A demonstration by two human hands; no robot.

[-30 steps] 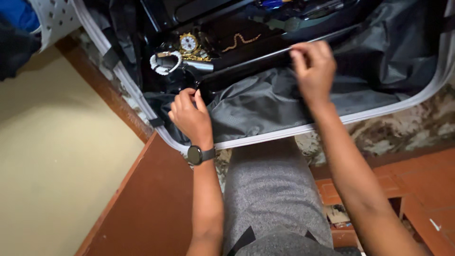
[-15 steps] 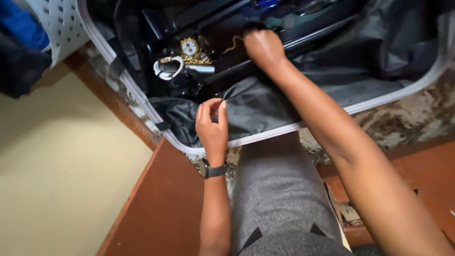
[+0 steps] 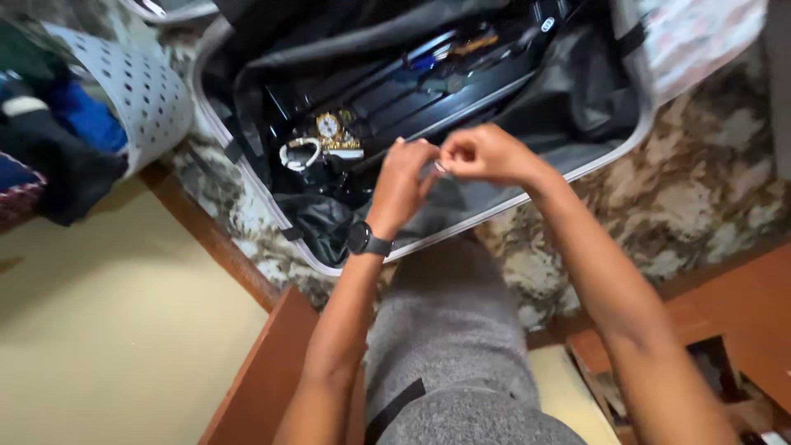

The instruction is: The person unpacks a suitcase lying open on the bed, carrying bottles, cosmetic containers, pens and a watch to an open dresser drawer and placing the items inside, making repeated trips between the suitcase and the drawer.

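Both of our hands meet above the near edge of the open suitcase [image 3: 247, 169], fingertips drawn together on one small item [image 3: 439, 168] between them. Our left hand [image 3: 404, 185], with the dark watch [image 3: 362, 240] on its wrist, comes up from below with its fingers pinched toward the item; our right hand [image 3: 482, 155] closes on it from the other side, thumb and forefinger pressed together. What the small item is we cannot tell, as it shows only as a pale glint where the fingertips meet, and most of it is hidden by the fingers. We judge that it is held up in the air, clear of the case, so that both hands can work on it closely, something a fine piece would call for.

The item sits directly between the two hands, touching both, over the grey lining [image 3: 461, 202] at the case's near rim. Just beyond the left hand, deeper in the case, lie a gold-coloured clock-like ornament [image 3: 329, 125] and a white bracelet [image 3: 299, 152], close beside each other on the black tray. A white perforated basket [image 3: 136, 86] with clothes stands well to the left, on the patterned floor [image 3: 709, 189]. Our grey-clad leg [image 3: 449, 330] runs up to the case.
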